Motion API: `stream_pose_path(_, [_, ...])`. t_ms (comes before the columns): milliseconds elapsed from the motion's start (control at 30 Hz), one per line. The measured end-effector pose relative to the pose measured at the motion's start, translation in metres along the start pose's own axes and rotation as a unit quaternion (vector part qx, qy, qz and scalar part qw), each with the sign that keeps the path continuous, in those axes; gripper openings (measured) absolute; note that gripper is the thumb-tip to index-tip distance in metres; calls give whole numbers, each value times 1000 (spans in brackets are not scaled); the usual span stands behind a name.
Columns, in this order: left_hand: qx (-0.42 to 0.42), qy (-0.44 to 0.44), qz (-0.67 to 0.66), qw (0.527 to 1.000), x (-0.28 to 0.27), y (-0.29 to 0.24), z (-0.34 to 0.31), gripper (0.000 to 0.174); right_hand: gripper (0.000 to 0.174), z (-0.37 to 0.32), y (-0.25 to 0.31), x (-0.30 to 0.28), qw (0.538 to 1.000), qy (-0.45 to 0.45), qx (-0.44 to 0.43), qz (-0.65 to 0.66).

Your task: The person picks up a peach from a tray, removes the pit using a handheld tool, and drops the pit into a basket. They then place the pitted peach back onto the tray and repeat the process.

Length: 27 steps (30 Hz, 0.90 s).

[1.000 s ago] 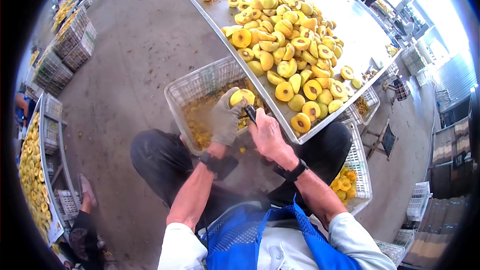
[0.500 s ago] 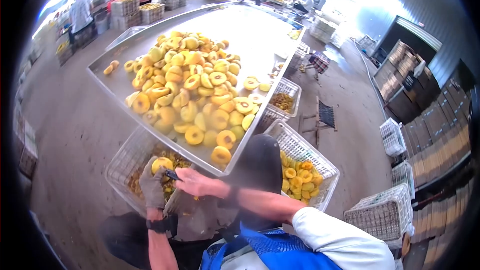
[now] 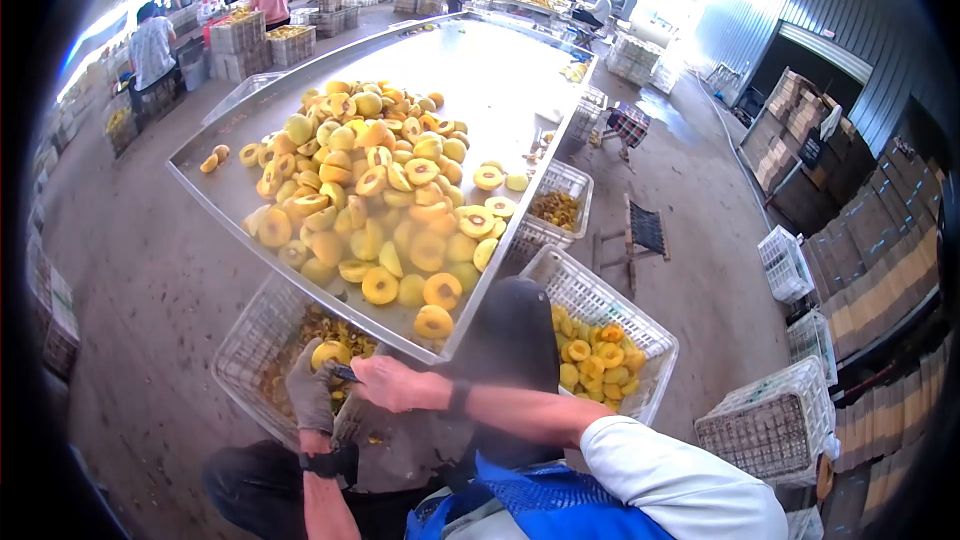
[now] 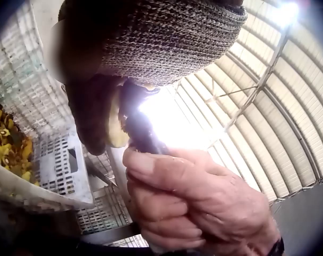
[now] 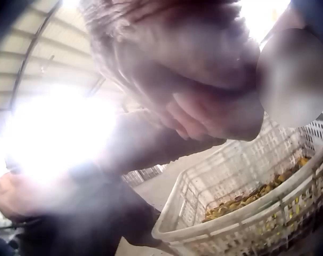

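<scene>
In the head view my gloved left hand holds a yellow peach half above a crate of scraps. My bare right hand grips a short tool with a black handle, its tip at the fruit. The left wrist view shows the knit glove above, with the peach's pale edge beside the dark tool and the curled right fingers. Glare hides the tool's working end there. Many peach halves lie heaped on the metal table in front.
The metal table's near corner juts just over my right hand. To the right of my knee stands a white crate with peach halves; another crate holds scraps. A folding stool, stacked cartons and other people are farther off.
The head view has swung so the table and hands sit farther left and more of the hall shows. Both hands keep their hold on the peach half and tool, staying over the scrap crate.
</scene>
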<state>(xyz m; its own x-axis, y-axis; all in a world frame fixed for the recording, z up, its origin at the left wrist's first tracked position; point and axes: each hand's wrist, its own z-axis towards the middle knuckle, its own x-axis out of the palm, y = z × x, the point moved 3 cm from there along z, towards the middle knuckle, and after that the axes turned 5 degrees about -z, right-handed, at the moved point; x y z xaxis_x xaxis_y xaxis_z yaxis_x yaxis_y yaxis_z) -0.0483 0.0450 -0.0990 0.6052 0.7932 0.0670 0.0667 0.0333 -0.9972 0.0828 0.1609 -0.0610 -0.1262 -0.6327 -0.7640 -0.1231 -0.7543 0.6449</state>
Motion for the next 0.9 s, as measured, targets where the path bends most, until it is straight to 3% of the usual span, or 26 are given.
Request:
stream_pose_path(67, [-32,-8,-36,999,1,-3,-6,45,25,2,-4,5,999,26,-10,35])
stream_pose_path(133, [-20,-10,-39,999,0,7,-1,45,25,1,-11,6,957,139,119,226])
stream_pose_path(167, [-7,-10,-42,999,-1,11,0,44,25,-1,-10,7,956,139,120,227])
stream_pose_path(233, [-12,-13,-13,1000,2,11,-3,44,24,-4,-5,5,999,-24,-27,3])
stream_pose_path(367, [-5,-27,21,999,1,23,-1,43,24,-3,-10,14,999,-26,-25,-34])
stream_pose_path(400, [-27,-21,27,999,3,15,-4,43,24,-2,-13,15,991,54,70,105])
stream_pose_path(433, [-29,-19,29,999,3,16,-4,43,24,-3,-13,19,948,133,162,240])
stream_pose_path(467, [-14,-21,10,1000,4,17,-3,43,24,-2,-20,22,948,135,161,238])
stream_pose_path(533, [-5,-25,-7,1000,4,18,-5,43,23,4,-44,41,990,28,-25,138])
stream_pose_path(567, [-22,-11,-18,1000,8,14,-5,43,23,4,-44,48,989,-27,-120,88])
stream_pose_path(600, [-43,-1,-24,999,12,2,-8,43,22,-3,-16,13,989,100,28,108])
stream_pose_path(633, [-81,-17,-55,995,17,-7,-14,43,21,-7,-38,34,945,-37,-298,-126])
stream_pose_path(667, [-93,2,-66,993,20,-22,-21,41,18,-3,-39,34,974,48,-202,-90])
stream_pose_path(700, [-56,54,12,997,18,-34,-21,41,11,-8,-35,29,961,-12,-259,-94])
stream_pose_path(733, [-62,94,-84,990,19,-36,-24,40,6,-13,-34,25,942,-77,-312,-103])
stream_pose_path(767, [-10,115,-81,990,15,-30,-25,40,11,-22,-24,13,940,-126,-306,-86])
stream_pose_path(800, [53,111,-33,992,14,-24,-25,42,9,-15,-15,7,985,-6,-172,30])
stream_pose_path(833, [88,100,11,991,11,-13,-21,43,12,-10,-9,2,981,82,17,175])
stream_pose_path(867, [122,85,54,987,9,-3,-17,45,18,-9,-2,-5,939,113,194,260])
stream_pose_path(900, [124,68,73,987,6,0,-17,46,26,-10,-2,-4,948,80,176,255])
